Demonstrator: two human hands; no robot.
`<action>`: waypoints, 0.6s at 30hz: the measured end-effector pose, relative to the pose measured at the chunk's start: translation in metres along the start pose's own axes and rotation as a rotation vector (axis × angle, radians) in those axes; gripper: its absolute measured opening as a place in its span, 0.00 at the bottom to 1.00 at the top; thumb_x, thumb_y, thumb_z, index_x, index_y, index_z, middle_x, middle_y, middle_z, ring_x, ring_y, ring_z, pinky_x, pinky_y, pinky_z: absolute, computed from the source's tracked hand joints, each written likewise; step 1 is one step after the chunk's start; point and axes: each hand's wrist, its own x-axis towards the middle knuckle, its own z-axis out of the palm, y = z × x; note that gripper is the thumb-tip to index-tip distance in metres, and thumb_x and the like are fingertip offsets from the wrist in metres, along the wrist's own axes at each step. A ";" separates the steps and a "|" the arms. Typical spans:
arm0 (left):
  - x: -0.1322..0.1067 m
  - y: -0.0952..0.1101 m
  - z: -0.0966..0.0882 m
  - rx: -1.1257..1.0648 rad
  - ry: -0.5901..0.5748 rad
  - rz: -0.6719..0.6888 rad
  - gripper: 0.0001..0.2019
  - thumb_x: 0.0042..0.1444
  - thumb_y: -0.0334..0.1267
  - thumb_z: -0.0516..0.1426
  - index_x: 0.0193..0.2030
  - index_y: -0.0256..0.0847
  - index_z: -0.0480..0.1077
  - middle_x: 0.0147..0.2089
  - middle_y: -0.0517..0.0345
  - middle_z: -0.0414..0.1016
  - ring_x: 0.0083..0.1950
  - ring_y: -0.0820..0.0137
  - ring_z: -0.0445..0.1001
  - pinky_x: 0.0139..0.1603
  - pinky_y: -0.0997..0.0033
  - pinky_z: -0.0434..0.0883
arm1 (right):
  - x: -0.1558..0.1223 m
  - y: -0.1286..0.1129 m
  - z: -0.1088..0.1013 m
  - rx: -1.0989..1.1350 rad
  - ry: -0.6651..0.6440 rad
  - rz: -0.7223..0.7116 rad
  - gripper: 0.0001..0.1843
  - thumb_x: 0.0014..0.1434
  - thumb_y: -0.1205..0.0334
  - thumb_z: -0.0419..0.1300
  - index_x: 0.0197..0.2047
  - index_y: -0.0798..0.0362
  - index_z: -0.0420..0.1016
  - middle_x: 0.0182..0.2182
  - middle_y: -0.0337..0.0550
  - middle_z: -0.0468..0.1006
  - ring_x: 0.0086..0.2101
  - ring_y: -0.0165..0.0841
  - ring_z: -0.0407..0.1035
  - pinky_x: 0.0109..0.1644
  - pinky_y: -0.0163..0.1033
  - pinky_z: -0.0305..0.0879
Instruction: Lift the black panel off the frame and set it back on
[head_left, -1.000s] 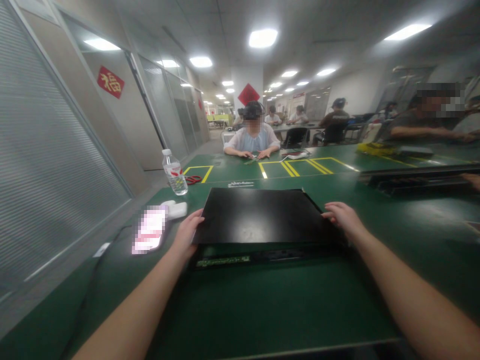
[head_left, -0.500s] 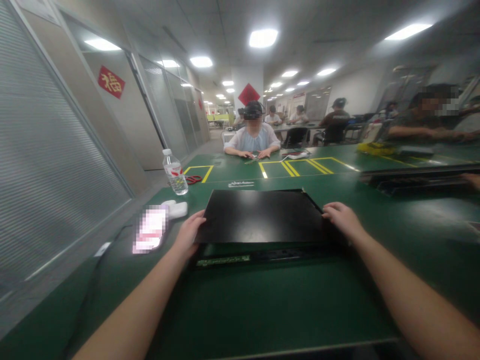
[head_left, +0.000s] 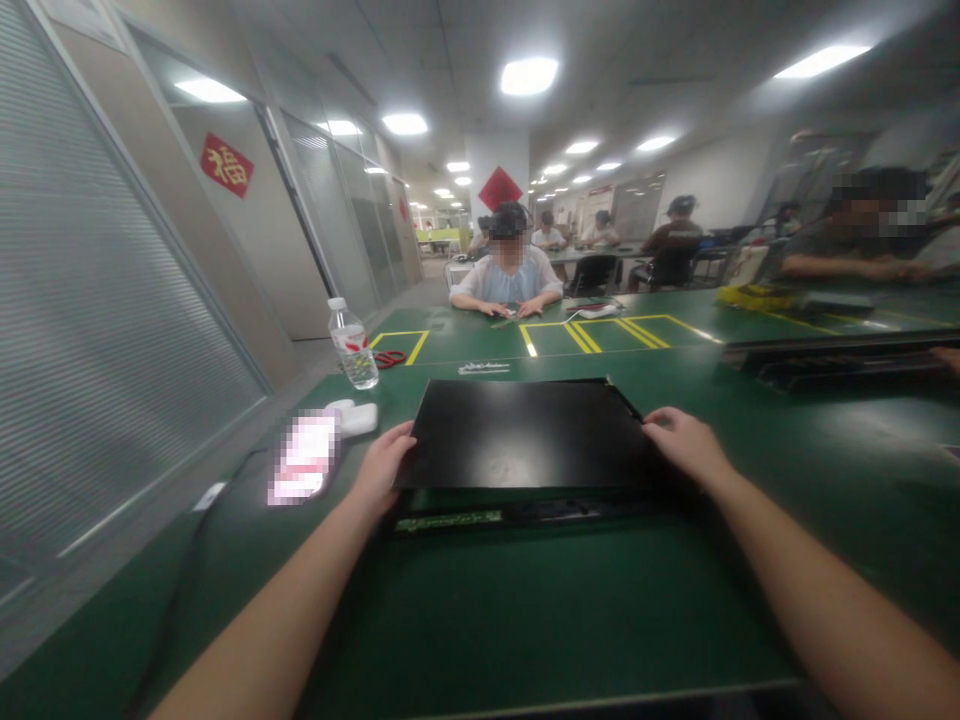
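A thin, glossy black flat panel [head_left: 525, 430], like a display screen, is held low over the green table. My left hand [head_left: 386, 462] is closed on its left edge, thumb on top and fingers hidden beneath. At the right edge my right hand [head_left: 682, 440] pinches the panel's side. Under the near edge shows a dark frame strip [head_left: 592, 510] with a narrow green circuit board [head_left: 448, 522] at its left part. Whether the panel rests on that frame or hangs just above it, I cannot tell.
To the left lie a lit phone [head_left: 306, 455] and a white case [head_left: 358, 418]. Behind them stand a water bottle [head_left: 352, 345] and red-handled scissors [head_left: 390, 357]. Small white strips [head_left: 484, 368] lie beyond the panel. A person [head_left: 508, 270] sits opposite; black frames [head_left: 840, 365] lie at right.
The view has shifted very slightly. Both hands keep their hold on the panel, which stays in nearly the same place.
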 end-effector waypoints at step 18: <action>0.013 -0.013 -0.005 0.042 0.134 0.127 0.21 0.42 0.27 0.71 0.45 0.39 0.76 0.50 0.45 0.82 0.51 0.63 0.80 0.54 0.65 0.74 | 0.005 0.007 0.004 -0.042 0.017 -0.055 0.06 0.55 0.58 0.63 0.32 0.48 0.81 0.29 0.45 0.81 0.33 0.40 0.74 0.35 0.40 0.65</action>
